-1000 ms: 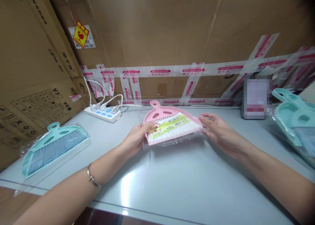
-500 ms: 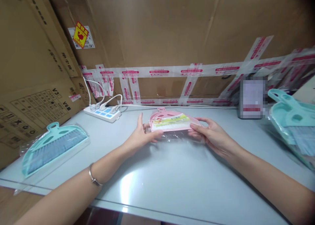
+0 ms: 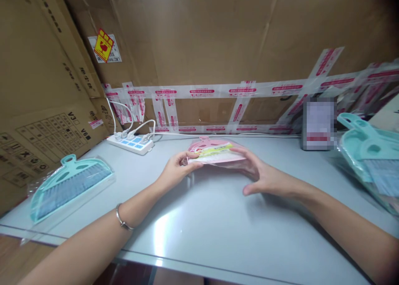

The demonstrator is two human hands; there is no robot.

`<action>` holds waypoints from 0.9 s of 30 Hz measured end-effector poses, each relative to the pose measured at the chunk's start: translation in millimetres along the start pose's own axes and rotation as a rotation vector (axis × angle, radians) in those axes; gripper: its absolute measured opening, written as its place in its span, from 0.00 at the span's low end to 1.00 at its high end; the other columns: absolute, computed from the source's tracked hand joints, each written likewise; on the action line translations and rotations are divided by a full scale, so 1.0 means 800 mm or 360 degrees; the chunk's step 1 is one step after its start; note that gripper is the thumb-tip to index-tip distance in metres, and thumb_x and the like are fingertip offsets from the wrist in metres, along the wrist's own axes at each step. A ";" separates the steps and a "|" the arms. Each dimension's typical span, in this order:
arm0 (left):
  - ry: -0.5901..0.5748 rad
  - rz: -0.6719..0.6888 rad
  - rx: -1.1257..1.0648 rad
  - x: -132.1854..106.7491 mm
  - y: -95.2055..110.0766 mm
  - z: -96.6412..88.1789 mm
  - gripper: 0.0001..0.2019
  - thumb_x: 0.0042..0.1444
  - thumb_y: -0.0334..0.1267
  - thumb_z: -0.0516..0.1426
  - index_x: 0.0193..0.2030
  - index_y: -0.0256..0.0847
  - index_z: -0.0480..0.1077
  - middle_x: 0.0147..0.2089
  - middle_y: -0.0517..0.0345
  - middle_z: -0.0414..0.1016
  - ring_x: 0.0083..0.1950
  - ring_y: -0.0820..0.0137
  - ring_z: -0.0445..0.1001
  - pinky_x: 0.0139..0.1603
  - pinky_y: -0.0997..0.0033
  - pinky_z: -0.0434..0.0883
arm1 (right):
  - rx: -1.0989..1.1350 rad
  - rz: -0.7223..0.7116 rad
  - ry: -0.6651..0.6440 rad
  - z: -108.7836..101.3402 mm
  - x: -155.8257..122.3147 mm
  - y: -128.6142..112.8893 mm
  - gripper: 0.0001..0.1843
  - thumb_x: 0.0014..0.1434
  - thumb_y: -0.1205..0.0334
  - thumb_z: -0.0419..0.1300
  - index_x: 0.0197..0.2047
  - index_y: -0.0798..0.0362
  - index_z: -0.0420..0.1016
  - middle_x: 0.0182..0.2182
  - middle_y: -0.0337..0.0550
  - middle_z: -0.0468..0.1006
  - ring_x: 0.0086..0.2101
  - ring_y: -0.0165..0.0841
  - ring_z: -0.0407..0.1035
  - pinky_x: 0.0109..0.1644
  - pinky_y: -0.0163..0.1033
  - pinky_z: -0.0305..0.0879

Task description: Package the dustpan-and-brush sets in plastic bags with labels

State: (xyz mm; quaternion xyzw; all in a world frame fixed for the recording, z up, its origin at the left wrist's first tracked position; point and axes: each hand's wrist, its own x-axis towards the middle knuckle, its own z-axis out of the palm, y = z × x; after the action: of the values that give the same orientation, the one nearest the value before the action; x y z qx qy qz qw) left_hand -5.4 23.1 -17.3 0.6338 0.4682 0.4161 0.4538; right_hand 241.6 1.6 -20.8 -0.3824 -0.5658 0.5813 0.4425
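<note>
A pink dustpan (image 3: 215, 142) in clear plastic wrapping, with a yellow-green and white label across its front, is at the middle of the table, handle pointing away from me. My left hand (image 3: 179, 168) pinches its left corner between thumb and fingers. At its right end my right hand (image 3: 260, 172) is open: the thumb is spread low and apart, and the curved fingers lie along the wrapping. Part of the dustpan's right side is hidden behind those fingers.
A wrapped teal dustpan with brush (image 3: 71, 187) lies at left; another teal set (image 3: 374, 152) is at the right edge. A white power strip (image 3: 131, 144) with plugged cables, a blurred-screen device (image 3: 319, 125) and large cardboard boxes (image 3: 199, 35) line the back.
My left hand has closed on the dustpan's left corner. My right hand has let its thumb off the front and spread it downward. The dustpan has tilted slightly.
</note>
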 end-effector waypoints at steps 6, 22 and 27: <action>0.0092 -0.0138 -0.0120 0.002 -0.004 0.005 0.14 0.47 0.47 0.60 0.28 0.36 0.70 0.30 0.57 0.72 0.30 0.73 0.72 0.26 0.78 0.65 | -0.0138 0.0076 0.0339 0.009 0.009 0.013 0.22 0.39 0.58 0.71 0.41 0.52 0.77 0.41 0.44 0.78 0.39 0.33 0.73 0.49 0.40 0.68; -0.0350 -0.0248 -0.0420 -0.011 0.008 0.000 0.37 0.40 0.30 0.64 0.58 0.36 0.56 0.52 0.46 0.72 0.55 0.60 0.69 0.55 0.62 0.64 | 0.0321 -0.0174 0.0530 0.014 0.006 0.006 0.47 0.41 0.67 0.70 0.62 0.40 0.54 0.25 0.29 0.76 0.26 0.26 0.70 0.37 0.33 0.68; -0.0363 -0.0107 -0.0457 -0.006 0.001 0.005 0.34 0.42 0.31 0.64 0.57 0.37 0.58 0.57 0.45 0.68 0.58 0.60 0.67 0.56 0.64 0.64 | 0.0410 -0.0031 0.0518 0.012 0.011 0.007 0.20 0.40 0.66 0.68 0.39 0.55 0.74 0.32 0.39 0.77 0.28 0.27 0.68 0.34 0.31 0.67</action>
State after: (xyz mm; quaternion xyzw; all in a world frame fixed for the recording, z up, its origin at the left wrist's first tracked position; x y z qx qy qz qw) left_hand -2.8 17.3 -18.1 0.5896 0.3705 0.3888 0.6033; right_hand 229.3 6.9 -25.0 -0.4059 -0.4117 0.5751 0.5789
